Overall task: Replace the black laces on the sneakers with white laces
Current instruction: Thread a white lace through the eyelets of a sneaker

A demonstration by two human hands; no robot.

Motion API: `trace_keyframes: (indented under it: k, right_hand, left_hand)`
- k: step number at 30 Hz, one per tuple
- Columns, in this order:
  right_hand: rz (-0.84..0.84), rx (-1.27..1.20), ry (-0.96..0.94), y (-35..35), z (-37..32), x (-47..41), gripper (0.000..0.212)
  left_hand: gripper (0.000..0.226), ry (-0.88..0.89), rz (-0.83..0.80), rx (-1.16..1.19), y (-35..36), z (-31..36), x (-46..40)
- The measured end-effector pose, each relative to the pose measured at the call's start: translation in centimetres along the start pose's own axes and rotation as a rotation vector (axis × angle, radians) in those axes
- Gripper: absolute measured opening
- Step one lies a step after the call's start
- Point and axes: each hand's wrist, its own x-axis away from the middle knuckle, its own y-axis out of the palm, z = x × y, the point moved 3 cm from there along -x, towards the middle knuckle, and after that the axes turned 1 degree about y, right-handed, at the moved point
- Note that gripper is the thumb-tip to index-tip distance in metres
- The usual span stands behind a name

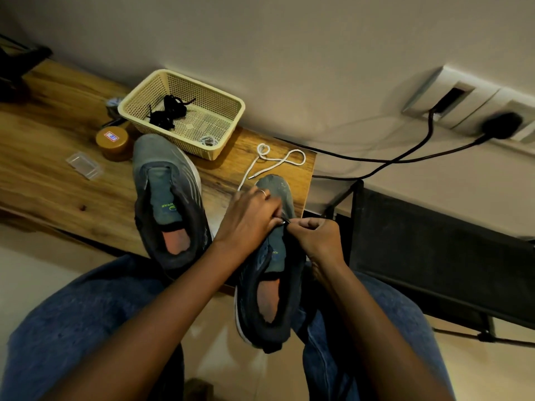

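You have two grey sneakers: the unlaced one (168,198) lies on the table, the other (272,273) overhangs its edge. A loose white lace (278,160) sits beyond; black laces (168,111) are in the basket.

Bare table (43,169) left of laceless sneaker (168,198); basket (182,114), jar (113,143), clear case (84,165) crowd far side.

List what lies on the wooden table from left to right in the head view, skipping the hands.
clear plastic case → round brown tin → left sneaker → white lace. The basket and the sneaker being worked on overlap these, so they are left out.
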Motion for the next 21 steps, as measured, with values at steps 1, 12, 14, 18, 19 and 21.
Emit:
trace_keyframes:
  k: [1, 12, 14, 18, 19, 21]
  right_hand:
    - [0.008, 0.005, -0.008, 0.0, 0.0, 0.0, 0.005]
    - [0.01, 0.035, -0.009, 0.1, 0.1, -0.3, 0.005]
    - [0.008, 0.022, -0.003, 0.0, 0.0, -0.2, 0.004]
    - [-0.046, -0.029, 0.023, -0.2, -0.2, 0.4, 0.006]
    - [-0.06, -0.045, 0.029, -0.2, -0.3, 0.5, 0.009]
    - [-0.077, -0.068, 0.042, -0.2, -0.5, 0.7, 0.014]
  left_hand:
    - [0.018, -0.046, -0.018, -0.013, -0.3, -0.2, -0.1]
    - [0.021, -0.164, -0.071, -0.14, 0.0, 0.8, 0.0]
    - [0.022, -0.137, -0.07, -0.149, 0.5, 0.9, 0.0]
    - [0.02, -0.073, -0.008, -0.141, 1.2, 0.7, 0.3]
    - [0.018, -0.063, 0.029, -0.134, 1.5, 0.7, 0.5]
    - [0.01, -0.044, 0.112, -0.121, 1.7, 0.8, 0.7]
